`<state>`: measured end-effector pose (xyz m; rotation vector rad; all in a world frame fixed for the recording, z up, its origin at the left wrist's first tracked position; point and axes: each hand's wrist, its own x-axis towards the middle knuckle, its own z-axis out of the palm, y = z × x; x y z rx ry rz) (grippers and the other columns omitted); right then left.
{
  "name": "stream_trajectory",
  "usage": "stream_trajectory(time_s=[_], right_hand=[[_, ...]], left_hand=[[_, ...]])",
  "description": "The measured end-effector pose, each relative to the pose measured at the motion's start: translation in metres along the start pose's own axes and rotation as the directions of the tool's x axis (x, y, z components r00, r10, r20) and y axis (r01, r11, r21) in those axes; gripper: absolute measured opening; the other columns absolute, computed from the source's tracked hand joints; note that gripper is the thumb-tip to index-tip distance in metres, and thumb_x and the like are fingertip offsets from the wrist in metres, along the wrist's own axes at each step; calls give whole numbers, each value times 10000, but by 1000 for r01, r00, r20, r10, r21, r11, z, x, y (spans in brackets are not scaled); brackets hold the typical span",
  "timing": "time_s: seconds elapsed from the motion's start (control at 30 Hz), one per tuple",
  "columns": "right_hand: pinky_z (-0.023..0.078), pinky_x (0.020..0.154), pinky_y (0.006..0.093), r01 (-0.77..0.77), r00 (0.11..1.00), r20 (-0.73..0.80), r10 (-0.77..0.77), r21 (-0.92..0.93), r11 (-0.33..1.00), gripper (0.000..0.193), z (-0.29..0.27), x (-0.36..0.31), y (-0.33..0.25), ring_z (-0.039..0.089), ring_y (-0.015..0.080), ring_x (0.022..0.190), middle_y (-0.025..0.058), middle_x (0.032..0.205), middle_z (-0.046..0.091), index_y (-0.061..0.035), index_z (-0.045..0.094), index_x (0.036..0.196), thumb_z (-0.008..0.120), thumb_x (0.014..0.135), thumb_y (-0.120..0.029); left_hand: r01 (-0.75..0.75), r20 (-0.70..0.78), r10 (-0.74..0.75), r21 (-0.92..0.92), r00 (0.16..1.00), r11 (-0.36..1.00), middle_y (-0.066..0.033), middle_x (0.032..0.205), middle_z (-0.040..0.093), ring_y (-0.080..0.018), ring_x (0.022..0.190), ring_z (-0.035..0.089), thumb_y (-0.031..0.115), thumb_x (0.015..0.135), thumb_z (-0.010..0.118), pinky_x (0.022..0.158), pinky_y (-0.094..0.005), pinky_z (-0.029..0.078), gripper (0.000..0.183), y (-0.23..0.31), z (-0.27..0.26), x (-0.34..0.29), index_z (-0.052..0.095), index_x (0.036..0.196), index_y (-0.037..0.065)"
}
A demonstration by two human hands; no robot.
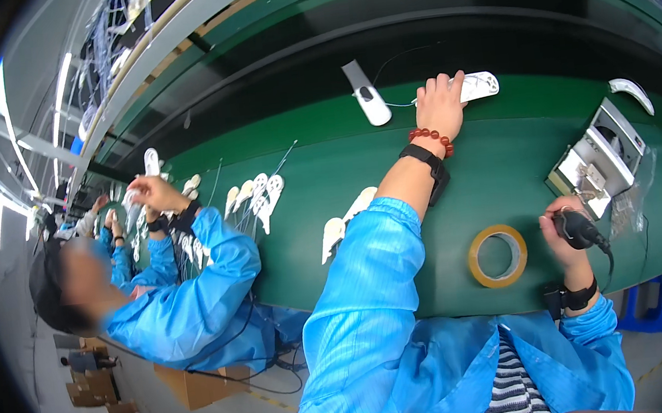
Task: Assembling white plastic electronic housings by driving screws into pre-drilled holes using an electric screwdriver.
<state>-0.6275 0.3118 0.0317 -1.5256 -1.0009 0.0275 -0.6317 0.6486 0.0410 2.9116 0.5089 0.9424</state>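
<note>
My left hand [441, 104] stretches to the far side of the bench, its fingers closed over one end of a white plastic housing [481, 86]. A thin cable runs from beside that hand to a white handheld device [374, 108] with a dark oval on it. Low on the right, my right hand [566, 245] grips a black corded electric screwdriver [577, 229]. Its tip is hidden, near a white box-like stand [595, 171] holding small metal parts. A roll of tape [474, 257] lies between my forearms.
White curved shells [333, 235] lie beside my left sleeve. Another curved white piece [632, 92] is at the far right, and a clear plastic bag [631, 207] is by the stand. At left, a co-worker in a blue smock [197, 317] handles white parts with cables.
</note>
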Motion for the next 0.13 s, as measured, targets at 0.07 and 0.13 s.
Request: stream_trajectory(time_s=[0.07,0.13], right_hand=[[479,626,246,-33,999,-8,33,22,999,315,2,1,1,577,96,661,27,763,623,-64,589,990,787,761,26],[481,614,250,-61,998,-10,61,18,998,327,-2,0,0,579,96,653,29,776,633,-65,593,1001,794,757,20]], left_hand=[[-73,-14,72,-17,997,997,-70,1188,566,-277,1145,534,269,814,784,953,-450,412,663,2,14,2,507,1408,169],[9,93,0,-91,996,996,-93,1328,538,-274,1306,461,305,834,773,1054,-508,363,703,8,26,4,469,1457,190]])
